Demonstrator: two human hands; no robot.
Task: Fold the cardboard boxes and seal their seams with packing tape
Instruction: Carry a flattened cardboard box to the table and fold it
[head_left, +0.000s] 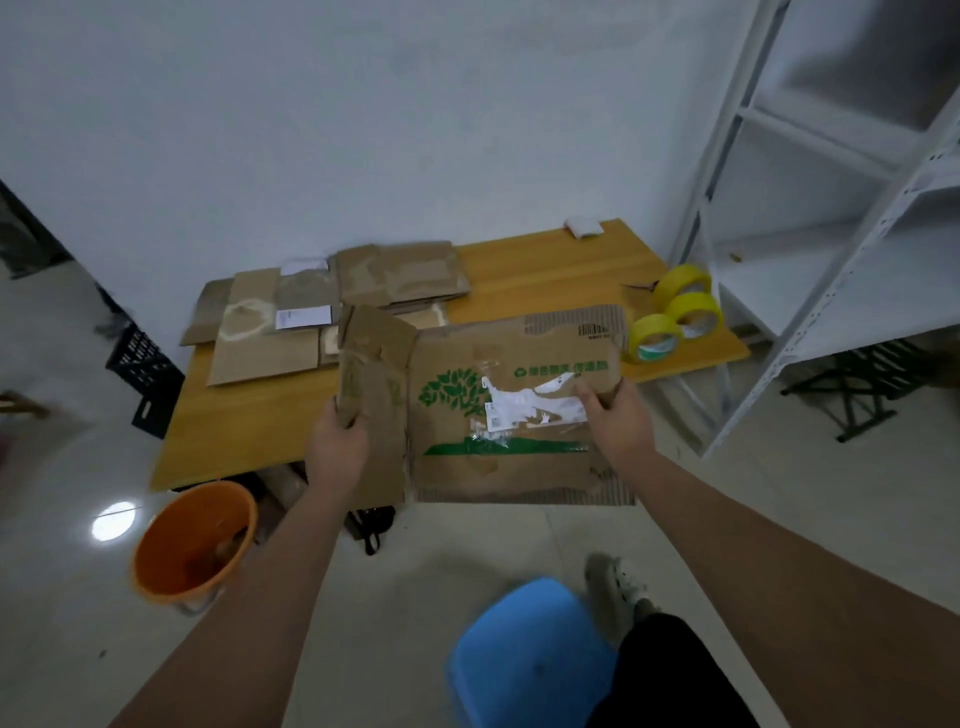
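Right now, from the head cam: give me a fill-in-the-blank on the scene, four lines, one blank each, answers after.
1. The flattened box held by the left hand and the right hand bears a printed ____ tree.
2. ____ yellow tape rolls lie at the table's right end.
3. The bucket on the floor is ____.
4. The stool near the person's shoe is ____.

Answers: green; three; orange; blue
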